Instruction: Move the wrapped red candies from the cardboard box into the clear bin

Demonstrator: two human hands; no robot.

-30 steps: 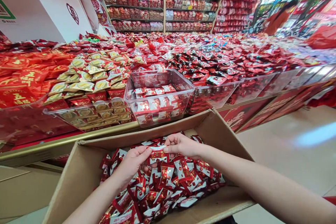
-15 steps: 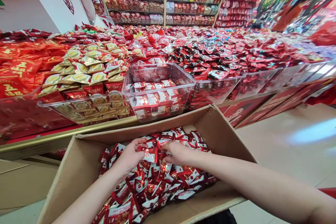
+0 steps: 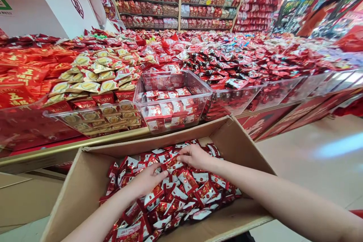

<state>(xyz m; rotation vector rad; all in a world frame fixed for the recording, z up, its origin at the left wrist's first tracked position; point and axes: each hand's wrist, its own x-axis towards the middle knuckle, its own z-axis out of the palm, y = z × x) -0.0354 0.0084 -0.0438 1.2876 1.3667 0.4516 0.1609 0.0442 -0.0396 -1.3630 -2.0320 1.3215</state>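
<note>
A cardboard box [image 3: 93, 189] stands open in front of me, filled with small red-and-white wrapped candy packets [image 3: 188, 181]. Over the middle of the heap, one red candy packet [image 3: 173, 163] lies between my hands. My right hand [image 3: 195, 157] pinches its upper right end between thumb and fingertips. My left hand [image 3: 150, 179] is at its left end, with thumb and fingers closed on that edge; the fingertips are partly hidden. Just beyond the box is a clear plastic bin [image 3: 172, 100], part filled with neatly stacked packets of similar look.
Durian-labelled packets [image 3: 98, 83] fill the bin on the left, beside red bags [image 3: 22, 79]. Dark red packets [image 3: 227, 68] are heaped to the right. Stocked shelves [image 3: 150, 5] line the back. A person in orange [image 3: 312, 20] is at the far right. Tiled floor [image 3: 306, 155] lies right.
My left hand has turned and shifted slightly down. The packet it held upright has left its place. My right hand has moved up and right, and another packet now spans both hands.
</note>
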